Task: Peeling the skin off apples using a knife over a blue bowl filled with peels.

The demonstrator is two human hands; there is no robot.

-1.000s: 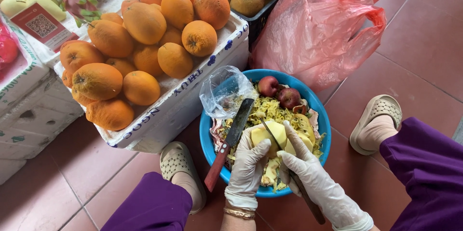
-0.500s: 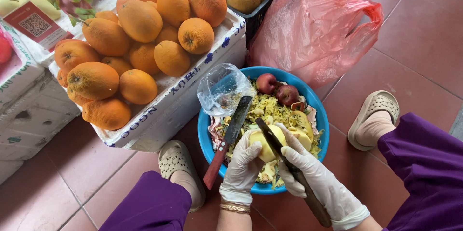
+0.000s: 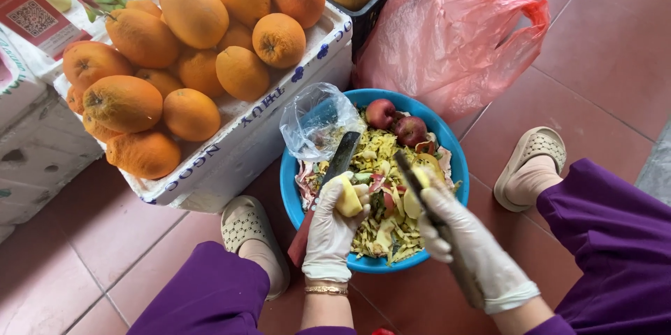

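You are looking down at what appears to be a fruit stall or small fruit shop. At upper left, white foam boxes (image 3: 251, 132) piled with orange fruit (image 3: 196, 48) stand on a red tiled floor (image 3: 594, 62). A pink plastic bag (image 3: 454, 34) sits at upper right, and a blue basin (image 3: 290, 188) full of fruit peelings (image 3: 384, 230) sits at centre.

Thin, matt white gloves cover the left hand (image 3: 334, 226) and right hand (image 3: 467, 240). The basin (image 3: 290, 184) is glossy blue plastic. The bag (image 3: 454, 27) is crinkled, translucent pink plastic with a sheen. The box (image 3: 244, 143) is matt white foam. The oranges (image 3: 210, 41) have dull, pitted rinds. Floor tiles (image 3: 84, 237) look smooth, faintly glossy
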